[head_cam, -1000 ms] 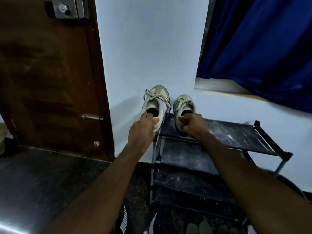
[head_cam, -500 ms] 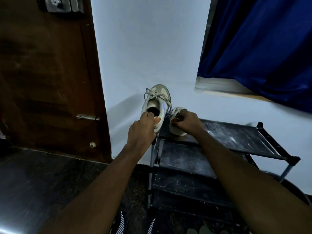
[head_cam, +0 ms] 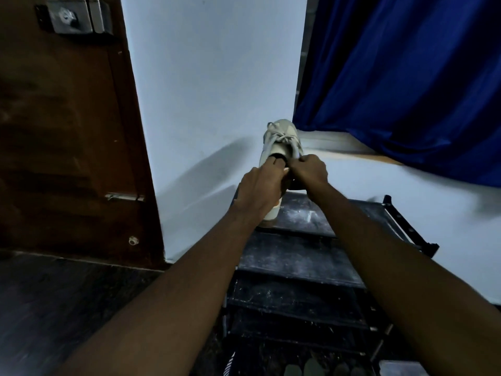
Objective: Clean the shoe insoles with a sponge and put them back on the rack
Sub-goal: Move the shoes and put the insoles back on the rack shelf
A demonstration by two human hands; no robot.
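Observation:
A pale grey lace-up shoe (head_cam: 282, 139) stands toe-up against the wall at the left end of the black rack's top shelf (head_cam: 320, 215). My left hand (head_cam: 260, 188) grips its heel, with fingers reaching into the dark opening. My right hand (head_cam: 309, 172) pinches the right side of the collar, its fingers curled, touching my left hand. The shoe's pale heel sole (head_cam: 271, 214) shows below my left wrist. The insole is hidden inside. No second shoe and no sponge show plainly.
The rack has several dusty black shelves (head_cam: 298, 261) below, with footwear (head_cam: 311, 367) on the lowest. A brown door (head_cam: 67, 131) is to the left, and a blue curtain (head_cam: 406, 77) hangs over a sill to the right. The dark floor (head_cam: 67, 308) lies at lower left.
My right hand moved left from the right shoe to the left shoe's collar, meeting my left hand. The right shoe is no longer visible. The view shifted so the rack sits further right.

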